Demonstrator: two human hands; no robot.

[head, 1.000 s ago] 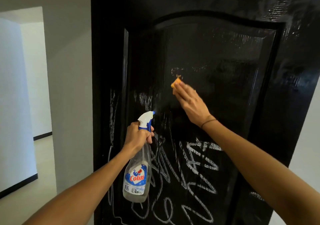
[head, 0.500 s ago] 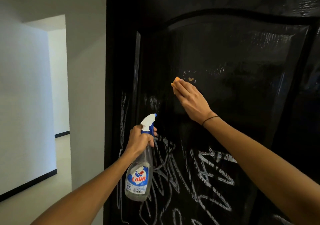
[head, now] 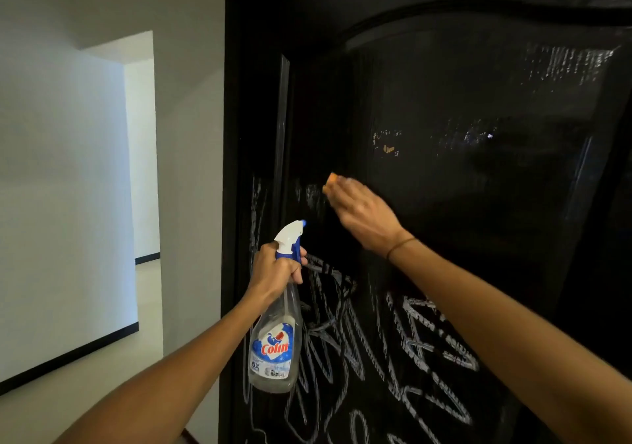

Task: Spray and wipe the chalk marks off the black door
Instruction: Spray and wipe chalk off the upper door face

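Observation:
The glossy black door (head: 478, 108) fills the right of the view. White chalk marks (head: 403, 348) cover its lower panel, with a faint smear (head: 309, 195) higher up at the panel's left. My right hand (head: 362, 216) presses an orange cloth (head: 331, 181) against the panel beside that smear; only a corner of the cloth shows past my fingers. My left hand (head: 277, 269) grips the neck of a clear spray bottle (head: 275, 341) with a white and blue trigger head, its nozzle pointing up-right toward the door.
A white wall (head: 61, 170) and a doorway opening (head: 142, 156) lie to the left, with a black skirting strip (head: 68, 351) along the pale floor. The door's left edge and frame (head: 239, 170) stand just beside the bottle.
My right hand and the cloth slid down and left across the panel, off the speckled spot and onto the smear. The bottle hand stayed in its grip; my view shifted left.

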